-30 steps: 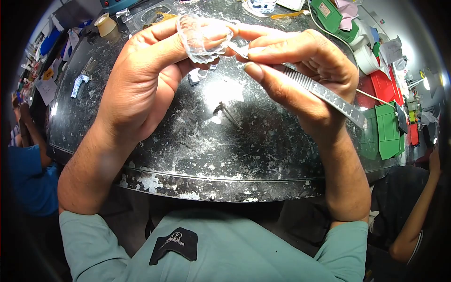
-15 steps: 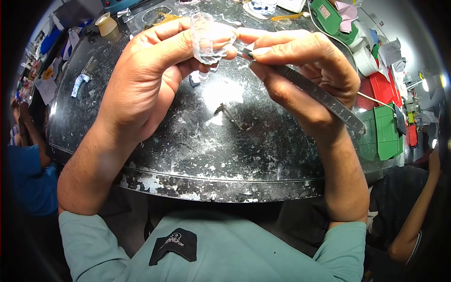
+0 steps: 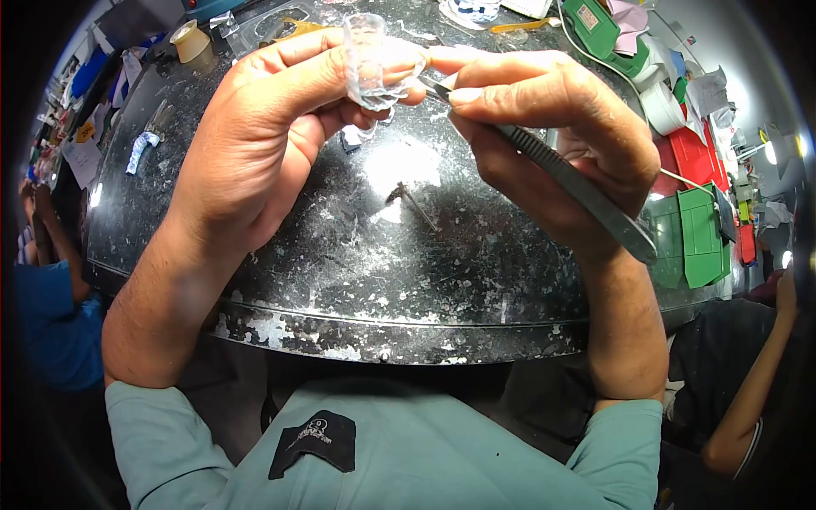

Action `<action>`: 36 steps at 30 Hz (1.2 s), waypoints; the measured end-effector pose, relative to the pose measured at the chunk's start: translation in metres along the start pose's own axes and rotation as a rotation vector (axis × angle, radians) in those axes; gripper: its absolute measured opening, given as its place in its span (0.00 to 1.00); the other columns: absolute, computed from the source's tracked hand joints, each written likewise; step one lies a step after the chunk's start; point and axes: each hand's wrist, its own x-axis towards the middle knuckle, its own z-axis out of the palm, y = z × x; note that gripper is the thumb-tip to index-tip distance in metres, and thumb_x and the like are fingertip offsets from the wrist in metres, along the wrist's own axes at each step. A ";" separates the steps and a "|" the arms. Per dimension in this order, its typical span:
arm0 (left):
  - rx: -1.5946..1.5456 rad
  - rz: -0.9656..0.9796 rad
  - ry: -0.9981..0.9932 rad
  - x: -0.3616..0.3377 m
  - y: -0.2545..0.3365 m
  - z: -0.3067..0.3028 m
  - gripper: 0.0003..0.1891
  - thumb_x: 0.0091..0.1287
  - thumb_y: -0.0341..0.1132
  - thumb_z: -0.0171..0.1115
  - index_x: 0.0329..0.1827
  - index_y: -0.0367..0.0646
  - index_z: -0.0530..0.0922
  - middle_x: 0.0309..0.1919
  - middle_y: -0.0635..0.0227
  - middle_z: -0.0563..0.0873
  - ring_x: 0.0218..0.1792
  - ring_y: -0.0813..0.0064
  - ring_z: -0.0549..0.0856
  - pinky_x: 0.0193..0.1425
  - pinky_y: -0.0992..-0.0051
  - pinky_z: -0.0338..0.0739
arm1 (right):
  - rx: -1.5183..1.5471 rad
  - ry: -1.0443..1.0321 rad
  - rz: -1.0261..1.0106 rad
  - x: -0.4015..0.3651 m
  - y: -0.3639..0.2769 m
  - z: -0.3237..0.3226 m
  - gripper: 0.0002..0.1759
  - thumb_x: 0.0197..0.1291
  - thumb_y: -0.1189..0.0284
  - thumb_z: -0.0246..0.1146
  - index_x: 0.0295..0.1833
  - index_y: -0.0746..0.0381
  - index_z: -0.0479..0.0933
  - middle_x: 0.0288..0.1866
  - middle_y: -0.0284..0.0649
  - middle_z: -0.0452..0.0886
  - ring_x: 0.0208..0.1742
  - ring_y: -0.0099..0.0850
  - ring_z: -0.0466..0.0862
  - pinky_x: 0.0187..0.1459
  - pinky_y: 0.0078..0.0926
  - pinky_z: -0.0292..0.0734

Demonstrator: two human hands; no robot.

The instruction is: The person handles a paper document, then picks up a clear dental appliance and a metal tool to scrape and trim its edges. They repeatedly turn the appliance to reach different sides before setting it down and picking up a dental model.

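Observation:
A clear, scalloped plastic piece, like a dental tray (image 3: 365, 64), is pinched between the thumb and fingers of my left hand (image 3: 259, 127), above the black tabletop (image 3: 365, 263). My right hand (image 3: 557, 127) grips a grey metal scalpel handle (image 3: 561, 174) like a pen. The scalpel's tip points left at the right edge of the clear piece. Fingertips of my right hand are close to that edge; whether they touch it I cannot tell. Below the hands, a small dark tool with a thin metal shaft (image 3: 418, 208) lies on the tabletop.
At the left lie a blue-and-white curved piece (image 3: 143, 153) and a cream spool-shaped container (image 3: 190, 42). Green boxes (image 3: 701, 238), a red box (image 3: 701, 157) and a white roll (image 3: 663, 109) stand at the right. Other people's arms (image 3: 761, 391) show at both sides.
The scalpel handle has turned in my right hand, so its ruler marks no longer show. My right hand has tilted slightly; the clear piece has shifted slightly up and left.

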 end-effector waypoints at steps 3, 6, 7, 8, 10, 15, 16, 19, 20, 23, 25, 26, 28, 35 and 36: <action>0.012 -0.001 -0.004 0.000 0.000 0.000 0.17 0.70 0.37 0.59 0.54 0.33 0.80 0.52 0.60 0.83 0.52 0.70 0.83 0.61 0.69 0.71 | -0.011 -0.005 0.029 0.001 -0.005 -0.001 0.14 0.48 0.91 0.68 0.41 0.69 0.81 0.41 0.47 0.86 0.51 0.44 0.88 0.51 0.36 0.83; 0.017 -0.001 -0.011 0.000 0.001 0.002 0.17 0.70 0.37 0.59 0.54 0.33 0.80 0.53 0.60 0.83 0.52 0.70 0.83 0.61 0.69 0.71 | 0.010 -0.011 0.052 0.001 -0.005 -0.001 0.13 0.48 0.91 0.68 0.40 0.69 0.81 0.41 0.48 0.86 0.51 0.45 0.88 0.51 0.36 0.83; 0.012 -0.003 -0.007 0.000 0.001 0.002 0.17 0.70 0.37 0.59 0.54 0.33 0.79 0.52 0.60 0.83 0.51 0.70 0.83 0.61 0.69 0.71 | 0.036 -0.010 0.063 0.001 -0.005 -0.001 0.13 0.49 0.91 0.68 0.40 0.69 0.81 0.41 0.48 0.86 0.51 0.45 0.88 0.52 0.36 0.83; 0.013 -0.003 -0.008 0.000 0.001 0.002 0.17 0.70 0.37 0.59 0.54 0.33 0.79 0.52 0.60 0.83 0.51 0.70 0.83 0.61 0.69 0.71 | 0.037 -0.009 0.063 0.001 -0.004 -0.001 0.13 0.49 0.91 0.68 0.40 0.69 0.81 0.41 0.48 0.86 0.51 0.45 0.88 0.52 0.36 0.83; 0.058 -0.015 0.004 0.000 0.000 0.000 0.17 0.69 0.37 0.61 0.54 0.33 0.79 0.52 0.61 0.83 0.51 0.72 0.83 0.61 0.70 0.71 | 0.096 -0.003 0.077 0.001 -0.002 -0.001 0.13 0.49 0.92 0.68 0.41 0.69 0.81 0.40 0.48 0.86 0.52 0.46 0.87 0.53 0.37 0.82; 0.095 -0.002 0.037 0.001 0.001 0.005 0.18 0.69 0.38 0.62 0.55 0.33 0.79 0.50 0.62 0.84 0.50 0.74 0.83 0.61 0.72 0.71 | 0.166 0.003 0.107 -0.001 -0.002 0.000 0.13 0.49 0.93 0.68 0.41 0.70 0.81 0.40 0.48 0.86 0.54 0.47 0.86 0.55 0.40 0.81; 0.100 -0.010 0.033 0.001 0.001 0.005 0.18 0.69 0.38 0.63 0.55 0.33 0.78 0.50 0.62 0.84 0.50 0.75 0.83 0.61 0.73 0.71 | 0.190 0.004 0.114 -0.001 -0.001 0.000 0.13 0.49 0.93 0.67 0.41 0.71 0.81 0.40 0.48 0.86 0.54 0.47 0.86 0.56 0.41 0.81; 0.077 -0.008 0.052 0.001 0.000 0.007 0.18 0.69 0.38 0.63 0.56 0.33 0.78 0.49 0.63 0.84 0.49 0.76 0.83 0.61 0.73 0.71 | 0.202 0.001 0.111 -0.001 -0.001 0.000 0.13 0.49 0.93 0.67 0.41 0.71 0.81 0.40 0.48 0.85 0.54 0.47 0.86 0.57 0.42 0.80; 0.077 -0.008 0.052 0.000 0.001 0.007 0.18 0.69 0.38 0.63 0.56 0.33 0.78 0.49 0.63 0.84 0.49 0.76 0.83 0.61 0.73 0.71 | 0.202 0.001 0.111 -0.001 -0.001 0.001 0.13 0.49 0.93 0.67 0.41 0.71 0.81 0.40 0.48 0.85 0.54 0.47 0.86 0.57 0.42 0.80; 0.082 -0.002 0.055 0.000 0.001 0.008 0.18 0.70 0.38 0.63 0.56 0.33 0.78 0.48 0.63 0.85 0.48 0.77 0.83 0.61 0.74 0.72 | 0.207 0.023 0.127 -0.001 -0.003 0.003 0.13 0.49 0.93 0.67 0.42 0.71 0.81 0.40 0.48 0.85 0.54 0.47 0.86 0.58 0.42 0.80; 0.069 0.018 0.063 0.000 -0.001 0.009 0.17 0.70 0.37 0.63 0.55 0.34 0.78 0.46 0.65 0.85 0.48 0.78 0.83 0.61 0.74 0.72 | 0.208 0.053 0.132 -0.002 -0.004 0.004 0.13 0.50 0.93 0.67 0.41 0.71 0.80 0.39 0.47 0.85 0.53 0.46 0.86 0.58 0.42 0.80; 0.069 0.018 0.063 0.000 0.000 0.010 0.17 0.70 0.37 0.63 0.55 0.34 0.78 0.46 0.65 0.85 0.48 0.78 0.83 0.61 0.74 0.72 | 0.208 0.053 0.132 -0.002 -0.004 0.004 0.13 0.50 0.93 0.67 0.41 0.71 0.80 0.39 0.47 0.85 0.53 0.46 0.86 0.58 0.42 0.80; 0.038 0.008 0.084 -0.001 0.001 0.013 0.17 0.70 0.37 0.63 0.55 0.34 0.78 0.44 0.65 0.86 0.48 0.79 0.83 0.61 0.74 0.72 | 0.196 0.061 0.135 -0.002 -0.005 0.004 0.13 0.50 0.93 0.68 0.41 0.71 0.80 0.40 0.47 0.85 0.52 0.45 0.86 0.57 0.40 0.81; 0.004 0.047 0.092 -0.001 -0.003 0.013 0.16 0.72 0.35 0.62 0.56 0.33 0.78 0.45 0.64 0.85 0.48 0.78 0.84 0.61 0.73 0.73 | 0.192 0.082 0.107 -0.004 -0.003 0.006 0.13 0.50 0.93 0.69 0.41 0.71 0.80 0.40 0.48 0.85 0.52 0.43 0.87 0.57 0.40 0.81; 0.001 0.054 0.076 -0.001 -0.003 0.013 0.15 0.72 0.35 0.61 0.56 0.33 0.77 0.45 0.64 0.85 0.48 0.77 0.84 0.61 0.73 0.74 | 0.192 0.087 0.118 -0.004 -0.004 0.006 0.13 0.50 0.93 0.69 0.41 0.71 0.79 0.40 0.48 0.85 0.51 0.43 0.87 0.58 0.40 0.81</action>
